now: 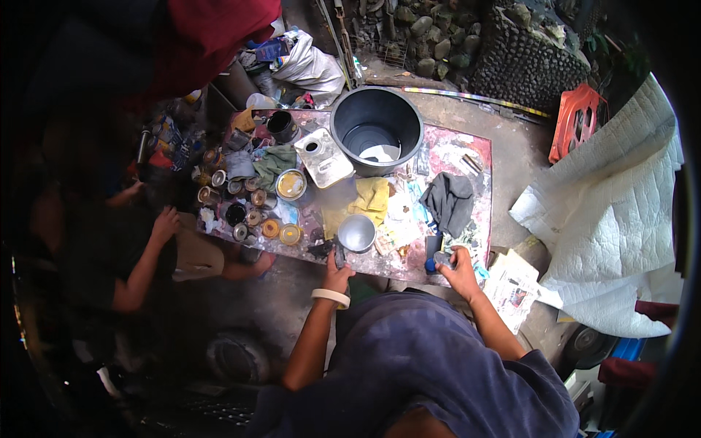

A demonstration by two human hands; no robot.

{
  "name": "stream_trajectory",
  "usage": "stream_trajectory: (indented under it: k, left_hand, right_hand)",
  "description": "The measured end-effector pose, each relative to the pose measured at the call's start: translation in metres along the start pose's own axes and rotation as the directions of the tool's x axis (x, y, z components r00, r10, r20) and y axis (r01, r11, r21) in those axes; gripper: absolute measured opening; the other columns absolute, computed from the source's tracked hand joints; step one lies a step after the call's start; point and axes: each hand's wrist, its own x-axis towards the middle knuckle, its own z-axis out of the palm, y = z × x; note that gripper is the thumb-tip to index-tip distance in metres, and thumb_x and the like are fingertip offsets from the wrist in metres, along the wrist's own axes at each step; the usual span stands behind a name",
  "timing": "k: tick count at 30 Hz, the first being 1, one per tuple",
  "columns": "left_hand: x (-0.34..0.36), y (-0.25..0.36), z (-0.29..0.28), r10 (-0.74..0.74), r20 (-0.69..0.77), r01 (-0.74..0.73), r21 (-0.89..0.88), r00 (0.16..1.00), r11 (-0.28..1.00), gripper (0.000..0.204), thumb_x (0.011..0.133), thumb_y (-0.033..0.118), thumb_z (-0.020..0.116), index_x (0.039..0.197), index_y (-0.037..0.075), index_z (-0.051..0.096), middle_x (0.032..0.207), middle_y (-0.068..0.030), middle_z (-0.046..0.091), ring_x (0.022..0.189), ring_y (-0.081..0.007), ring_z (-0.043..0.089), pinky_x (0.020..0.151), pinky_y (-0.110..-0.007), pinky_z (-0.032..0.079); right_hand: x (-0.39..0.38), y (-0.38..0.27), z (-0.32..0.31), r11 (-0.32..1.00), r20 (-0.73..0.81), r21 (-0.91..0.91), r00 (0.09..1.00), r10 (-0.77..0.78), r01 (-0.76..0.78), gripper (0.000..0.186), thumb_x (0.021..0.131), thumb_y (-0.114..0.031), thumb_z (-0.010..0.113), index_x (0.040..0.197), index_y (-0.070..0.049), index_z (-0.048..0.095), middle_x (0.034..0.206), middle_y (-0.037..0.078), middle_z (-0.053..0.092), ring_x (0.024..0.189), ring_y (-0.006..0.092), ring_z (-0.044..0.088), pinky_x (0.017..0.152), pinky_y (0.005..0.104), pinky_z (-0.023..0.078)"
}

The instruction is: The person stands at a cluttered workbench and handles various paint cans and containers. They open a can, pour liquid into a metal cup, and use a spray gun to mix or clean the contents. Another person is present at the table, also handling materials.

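At the near edge of the paint-stained table (478, 212), my left hand (337, 277) is closed, with a small dark grey piece (339, 257) at its fingertips; its kind is unclear. Just beyond it stands a round silver-grey cup (357, 233). My right hand (460, 274) is closed around a small grey object (443, 258) too small to identify. Beside that lies a dark item with a blue round end (431, 266). Farther back are a crumpled dark grey cloth (447, 202) and a yellow cloth (371, 198).
A large black tub (337, 117) sits at the table's back, next to a rectangular metal can (323, 171). Several paint tins, including a yellow-topped one (291, 185), crowd the left side. Another person's hand (166, 223) is at left. Newspaper (511, 288) lies right of the table.
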Motion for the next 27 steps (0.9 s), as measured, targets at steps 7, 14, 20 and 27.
stream_trajectory:
  k: [7, 14, 20, 27]
  left_hand:
    - [-0.008, -0.005, 0.015, -0.182, 0.019, 0.181, 0.058, 0.983, 0.982, 0.076, 0.082, 0.008, 0.059, 0.153, 0.005, 0.033, 0.117, -0.014, 0.06, 0.098, -0.0192, 0.059, 0.088, -0.031, 0.048]
    - [-0.012, 0.007, 0.015, -0.279, 0.005, 0.277, 0.097, 0.96, 0.956, 0.079, 0.084, 0.004, 0.057, 0.155, 0.003, 0.024, 0.09, -0.0048, 0.061, 0.073, -0.0144, 0.059, 0.072, -0.028, 0.052]
    - [-0.022, 0.012, 0.005, -0.319, 0.028, 0.309, 0.181, 0.947, 0.934, 0.087, 0.08, 0.005, 0.058, 0.157, -0.002, 0.017, 0.088, -0.0063, 0.062, 0.073, -0.0148, 0.059, 0.071, -0.028, 0.05]
    - [-0.036, 0.021, 0.013, -0.383, -0.005, 0.377, 0.202, 0.924, 0.904, 0.087, 0.08, 0.005, 0.058, 0.157, -0.001, 0.017, 0.086, -0.0067, 0.063, 0.073, -0.0156, 0.06, 0.072, -0.028, 0.049]
  right_hand:
    - [-0.012, 0.005, -0.013, 0.986, 0.157, -0.008, 0.974, 0.164, -0.165, 0.064, 0.075, -0.025, 0.081, 0.123, 0.007, 0.053, 0.09, 0.012, 0.052, 0.09, 0.0282, 0.05, 0.085, 0.0378, 0.044]
    - [-0.012, 0.001, -0.009, 0.972, 0.173, 0.038, 0.96, 0.222, -0.232, 0.053, 0.077, -0.03, 0.08, 0.112, 0.0, 0.055, 0.101, 0.016, 0.056, 0.1, 0.0324, 0.053, 0.091, 0.0399, 0.044]
    - [-0.01, 0.002, -0.005, 0.978, 0.179, 0.049, 0.965, 0.192, -0.204, 0.056, 0.078, -0.032, 0.08, 0.116, 0.0, 0.054, 0.106, 0.021, 0.057, 0.105, 0.0352, 0.053, 0.093, 0.0407, 0.045]
    - [-0.016, 0.001, -0.008, 0.968, 0.186, 0.067, 0.956, 0.225, -0.241, 0.055, 0.078, -0.03, 0.08, 0.118, 0.001, 0.056, 0.109, 0.022, 0.06, 0.106, 0.0359, 0.053, 0.095, 0.0413, 0.045]
